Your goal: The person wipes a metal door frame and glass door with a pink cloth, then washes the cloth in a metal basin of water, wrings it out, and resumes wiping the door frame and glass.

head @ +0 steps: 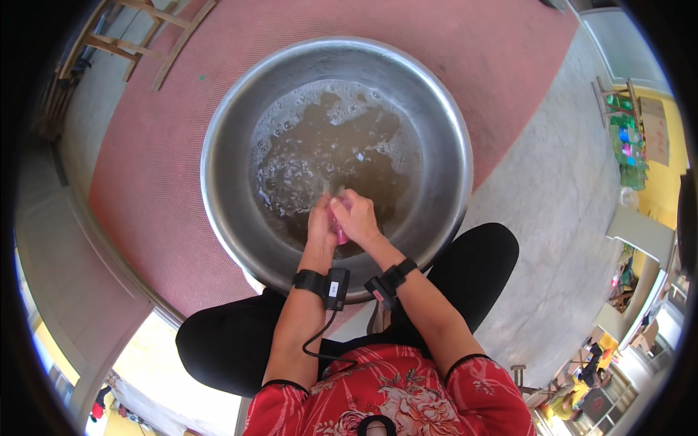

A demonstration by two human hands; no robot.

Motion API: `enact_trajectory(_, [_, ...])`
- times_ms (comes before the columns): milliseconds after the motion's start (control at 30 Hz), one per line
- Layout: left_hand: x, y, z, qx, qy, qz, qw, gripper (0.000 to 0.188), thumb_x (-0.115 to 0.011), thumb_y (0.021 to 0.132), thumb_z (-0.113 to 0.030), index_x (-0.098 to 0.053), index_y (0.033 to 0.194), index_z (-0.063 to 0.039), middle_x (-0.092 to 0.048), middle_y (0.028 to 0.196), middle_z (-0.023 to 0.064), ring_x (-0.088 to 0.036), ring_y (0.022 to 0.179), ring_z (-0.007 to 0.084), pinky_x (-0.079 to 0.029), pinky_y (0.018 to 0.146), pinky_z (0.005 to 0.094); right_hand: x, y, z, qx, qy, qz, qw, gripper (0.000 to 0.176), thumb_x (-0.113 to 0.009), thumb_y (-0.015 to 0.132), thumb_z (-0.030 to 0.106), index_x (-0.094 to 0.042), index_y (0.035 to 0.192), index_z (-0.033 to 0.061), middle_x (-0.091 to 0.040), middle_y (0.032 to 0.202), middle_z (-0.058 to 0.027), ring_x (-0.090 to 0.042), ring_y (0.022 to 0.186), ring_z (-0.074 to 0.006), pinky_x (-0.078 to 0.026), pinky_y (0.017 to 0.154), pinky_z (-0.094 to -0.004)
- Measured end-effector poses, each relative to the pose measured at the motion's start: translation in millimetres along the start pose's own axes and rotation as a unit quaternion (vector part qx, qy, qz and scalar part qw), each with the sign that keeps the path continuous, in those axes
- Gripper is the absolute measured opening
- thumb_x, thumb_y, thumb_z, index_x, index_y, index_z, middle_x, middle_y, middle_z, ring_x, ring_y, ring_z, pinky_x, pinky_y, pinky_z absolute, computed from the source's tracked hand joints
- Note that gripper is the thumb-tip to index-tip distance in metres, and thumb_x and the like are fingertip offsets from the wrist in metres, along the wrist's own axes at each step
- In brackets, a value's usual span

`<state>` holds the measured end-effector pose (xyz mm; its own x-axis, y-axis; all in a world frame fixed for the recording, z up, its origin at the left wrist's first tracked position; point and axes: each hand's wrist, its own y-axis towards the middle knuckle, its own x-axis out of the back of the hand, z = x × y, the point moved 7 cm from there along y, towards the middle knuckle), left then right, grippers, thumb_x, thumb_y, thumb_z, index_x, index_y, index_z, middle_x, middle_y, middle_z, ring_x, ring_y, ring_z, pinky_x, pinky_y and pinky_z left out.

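Note:
A large round metal basin (443, 136) stands on the floor before me, holding murky brown water (360, 131) with suds along its edge. Both my hands are together over the near part of the water. Between them is a wet pink cloth (339, 220), bunched up and mostly covered by my fingers. My left hand (322, 220) grips it from the left, fingers pointing away from me. On its right side, my right hand (356, 215) is closed around the cloth. The fingertips are slightly blurred, and ripples show in the water just left of them.
A red woven mat (163, 180) lies under the basin, with bare concrete floor (540, 218) to the right. A wooden frame (144, 41) is at the upper left. Green plastic bottles (627, 147) stand along the right wall. Black straps with devices sit on both my wrists; a cable (316, 351) trails from the left one.

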<state>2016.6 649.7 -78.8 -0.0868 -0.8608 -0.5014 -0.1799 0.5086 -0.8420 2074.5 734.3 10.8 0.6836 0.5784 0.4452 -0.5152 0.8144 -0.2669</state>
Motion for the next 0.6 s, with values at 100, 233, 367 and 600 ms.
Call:
enact_trajectory(100, [2.3, 3.0, 0.8, -0.039, 0.053, -0.033, 0.997, 0.018, -0.060, 0.092, -0.023, -0.060, 0.098, -0.005, -0.063, 0.090, 0.0059, -0.063, 0.083, 0.0182, -0.053, 0.071, 0.0315, 3.5, 13.2, -29.6, -0.040, -0.033, -0.030, 0.998, 0.034, -0.058, 0.086, 0.034, -0.064, 0.088, 0.0006, -0.065, 0.081, -0.0253, -0.064, 0.085, -0.0421, -0.051, 0.076, -0.0467])
enact_trajectory(233, [8.0, 0.8, -10.1, -0.063, 0.163, -0.045, 0.984, 0.019, -0.059, 0.092, -0.023, -0.060, 0.106, -0.011, -0.061, 0.102, 0.0047, -0.060, 0.095, 0.0186, -0.050, 0.080, 0.0430, 23.1, 20.6, -86.3, -0.173, -0.121, -0.044, 0.976, 0.040, -0.055, 0.089, 0.041, -0.059, 0.102, 0.0041, -0.067, 0.085, -0.0226, -0.064, 0.087, -0.0427, -0.049, 0.079, -0.0498])
enact_trajectory(367, [16.9, -7.4, -34.8, -0.128, 0.183, -0.093, 0.970, 0.051, -0.057, 0.093, -0.027, -0.038, 0.140, -0.023, -0.046, 0.137, 0.0042, -0.043, 0.125, 0.0252, -0.035, 0.092, 0.0645, 35.6, 0.3, -93.4, -0.083, -0.192, -0.099, 0.973, 0.056, -0.067, 0.082, 0.034, -0.045, 0.126, 0.0064, -0.054, 0.119, -0.0235, -0.054, 0.106, -0.0425, -0.046, 0.086, -0.0482])
enact_trajectory(600, [26.1, -9.4, 3.5, -0.011, 0.173, -0.109, 0.979, 0.073, -0.060, 0.092, -0.029, -0.015, 0.149, -0.036, -0.017, 0.156, 0.0069, -0.019, 0.138, 0.0426, -0.026, 0.097, 0.0708, -1.1, -6.9, -118.4, -0.155, -0.258, 0.094, 0.949, 0.069, -0.067, 0.071, 0.005, -0.042, 0.134, 0.0133, -0.050, 0.120, -0.0245, -0.056, 0.107, -0.0411, -0.049, 0.086, -0.0481])
